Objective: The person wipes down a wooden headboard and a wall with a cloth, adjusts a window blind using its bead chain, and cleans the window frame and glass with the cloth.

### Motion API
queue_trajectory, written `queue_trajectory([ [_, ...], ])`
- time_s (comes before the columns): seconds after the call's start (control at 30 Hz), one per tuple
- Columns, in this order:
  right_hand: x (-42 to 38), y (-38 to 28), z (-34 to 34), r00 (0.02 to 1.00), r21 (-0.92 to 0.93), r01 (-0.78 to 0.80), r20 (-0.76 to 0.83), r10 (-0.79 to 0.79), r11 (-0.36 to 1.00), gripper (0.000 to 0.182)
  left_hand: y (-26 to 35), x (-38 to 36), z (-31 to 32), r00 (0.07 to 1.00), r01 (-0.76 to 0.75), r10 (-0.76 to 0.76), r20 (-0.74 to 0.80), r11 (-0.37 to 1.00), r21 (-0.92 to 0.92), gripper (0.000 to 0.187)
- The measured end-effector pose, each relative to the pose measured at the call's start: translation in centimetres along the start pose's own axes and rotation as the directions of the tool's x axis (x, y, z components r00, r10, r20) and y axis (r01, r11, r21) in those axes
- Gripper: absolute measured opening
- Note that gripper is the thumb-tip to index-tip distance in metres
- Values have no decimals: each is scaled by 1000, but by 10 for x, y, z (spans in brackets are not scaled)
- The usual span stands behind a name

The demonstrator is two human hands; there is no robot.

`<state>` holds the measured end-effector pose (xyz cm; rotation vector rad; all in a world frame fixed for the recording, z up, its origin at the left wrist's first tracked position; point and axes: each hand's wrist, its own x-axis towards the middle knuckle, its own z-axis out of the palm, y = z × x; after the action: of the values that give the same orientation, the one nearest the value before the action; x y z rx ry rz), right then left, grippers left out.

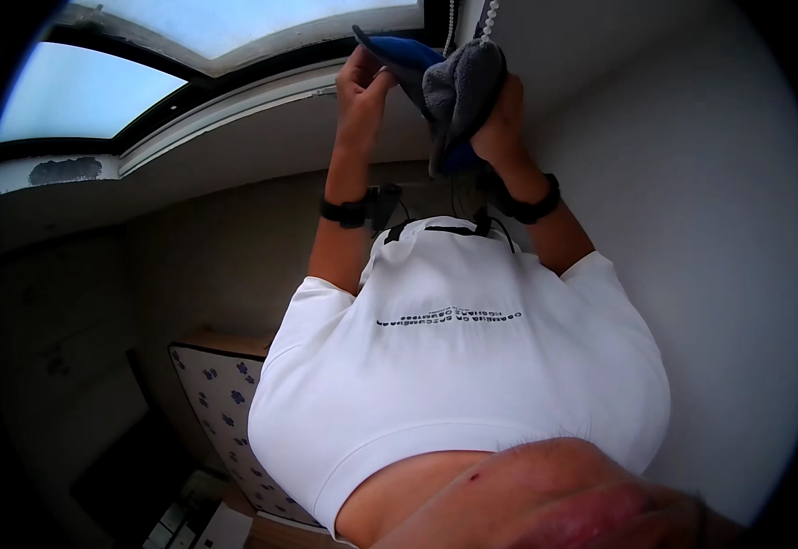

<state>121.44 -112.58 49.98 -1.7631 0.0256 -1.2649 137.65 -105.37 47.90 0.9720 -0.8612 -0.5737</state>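
Note:
A thick fleecy cloth (463, 82), grey on one face and blue on the other with a dark edge, is folded over on itself near the top of the view. My left hand (362, 87) pinches its left part between thumb and fingers, close to the window ledge. On the other side, my right hand (501, 128) grips the cloth from the right; its fingers are partly hidden behind the folds. Both wrists wear black bands. My white T-shirt (454, 375) fills the middle below the hands.
A dark-framed window (97, 91) with a pale sill runs along the upper left. Beaded chains (489, 20) hang just behind the cloth. A plain wall (692, 229) stands on the right. At lower left leans a flower-patterned panel (221, 403), like a mattress.

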Motion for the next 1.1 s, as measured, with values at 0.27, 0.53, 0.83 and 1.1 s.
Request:
queue_trajectory([
  [0.27, -54, 58, 6, 967, -1, -213, 146, 211, 977, 20, 69, 15, 69, 927, -168, 151, 344, 986, 22, 54],
  [0.53, -102, 107, -12, 916, 86, -378, -114, 386, 922, 26, 33, 12, 62, 855, -26, 181, 486, 951, -308, 40],
  [0.83, 7, 34, -74, 801, 702, -304, -177, 572, 644, 40, -37, -20, 61, 933, -117, 62, 355, 984, 137, 43],
  [1.1, 44, 13, -9, 689, -511, -210, -682, -244, 834, 16, -117, -33, 43, 901, -294, 176, 398, 920, 260, 24],
])
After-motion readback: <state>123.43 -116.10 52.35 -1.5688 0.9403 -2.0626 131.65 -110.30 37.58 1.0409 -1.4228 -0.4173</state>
